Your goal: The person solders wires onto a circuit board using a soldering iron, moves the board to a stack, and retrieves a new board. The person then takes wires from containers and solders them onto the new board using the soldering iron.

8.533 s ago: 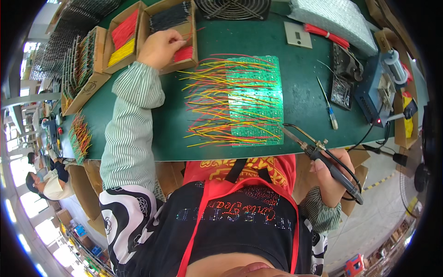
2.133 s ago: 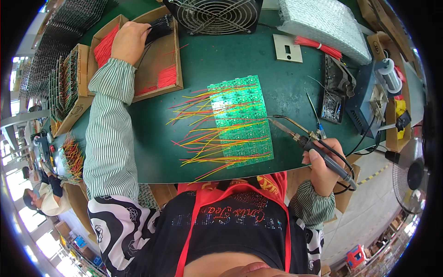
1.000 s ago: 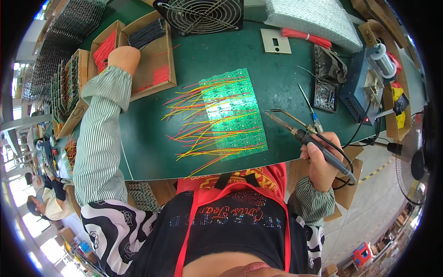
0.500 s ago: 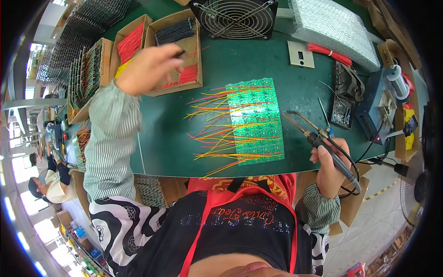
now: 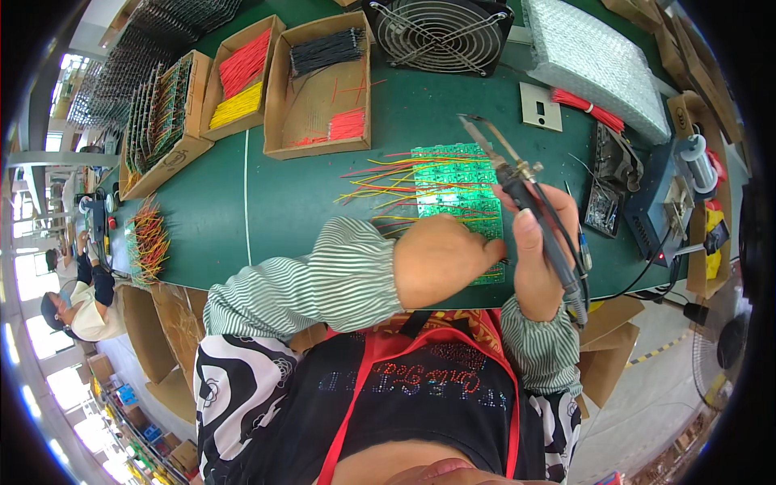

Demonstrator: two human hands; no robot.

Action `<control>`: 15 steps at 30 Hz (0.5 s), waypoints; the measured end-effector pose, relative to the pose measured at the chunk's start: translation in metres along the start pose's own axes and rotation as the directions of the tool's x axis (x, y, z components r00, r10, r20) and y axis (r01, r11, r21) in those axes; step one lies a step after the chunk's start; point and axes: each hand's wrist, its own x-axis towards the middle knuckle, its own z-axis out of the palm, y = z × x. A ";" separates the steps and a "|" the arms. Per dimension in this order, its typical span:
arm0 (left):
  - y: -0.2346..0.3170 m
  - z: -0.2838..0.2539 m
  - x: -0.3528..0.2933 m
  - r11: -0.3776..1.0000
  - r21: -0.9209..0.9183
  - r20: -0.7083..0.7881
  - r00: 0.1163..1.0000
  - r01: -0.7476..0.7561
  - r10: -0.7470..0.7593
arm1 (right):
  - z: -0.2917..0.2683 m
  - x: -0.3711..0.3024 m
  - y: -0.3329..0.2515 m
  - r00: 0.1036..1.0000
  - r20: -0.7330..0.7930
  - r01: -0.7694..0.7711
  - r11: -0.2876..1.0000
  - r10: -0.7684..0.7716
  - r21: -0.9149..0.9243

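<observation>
My right hand [image 5: 540,242] grips a soldering iron [image 5: 529,206] with a dark handle and a thin solder-feed tube along it. Its tip points up and away, above the far end of the green circuit-board panel [image 5: 457,176]. Bent over the near part of that panel is my left hand [image 5: 444,260], fingers closed and thumb toward the right edge. Whatever those fingertips pinch is too small and covered to make out. Red and yellow wires [image 5: 376,187] stick out leftward from the panel in rows; the hand and sleeve hide the nearer ones.
Cardboard boxes hold red and yellow wires [image 5: 236,107] and black wires [image 5: 327,52]. A fan [image 5: 440,36] stands at the back. To the right are a metal plate [image 5: 541,107], a dark tray [image 5: 605,202] and a blue soldering station [image 5: 651,214]. Wired boards [image 5: 148,242] lie far left.
My left hand has come from above the wire box, right and nearer, down onto the panel. My right hand has raised the soldering iron and shifted it left, still gripped.
</observation>
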 end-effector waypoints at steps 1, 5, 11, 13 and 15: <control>-0.001 0.005 0.000 0.996 -0.088 -0.040 0.999 -0.035 0.031 | 0.002 -0.002 0.002 0.998 0.032 -0.049 0.999 0.050 -0.019; -0.015 0.047 -0.003 0.906 -0.362 -0.379 0.923 -0.220 0.073 | 0.012 -0.006 0.007 0.995 0.096 -0.023 0.990 0.037 -0.136; -0.049 -0.012 -0.017 0.991 -0.119 -0.302 0.949 0.054 -0.088 | -0.005 -0.001 0.006 1.000 0.002 -0.029 0.996 0.030 -0.083; -0.073 -0.020 -0.019 0.976 -0.187 -0.352 0.921 0.108 -0.169 | -0.010 0.000 0.001 0.996 -0.045 -0.080 0.995 0.078 -0.058; -0.082 -0.022 -0.019 0.946 -0.277 -0.323 0.911 0.169 -0.258 | -0.023 -0.002 -0.004 0.996 -0.021 -0.090 0.980 0.088 -0.176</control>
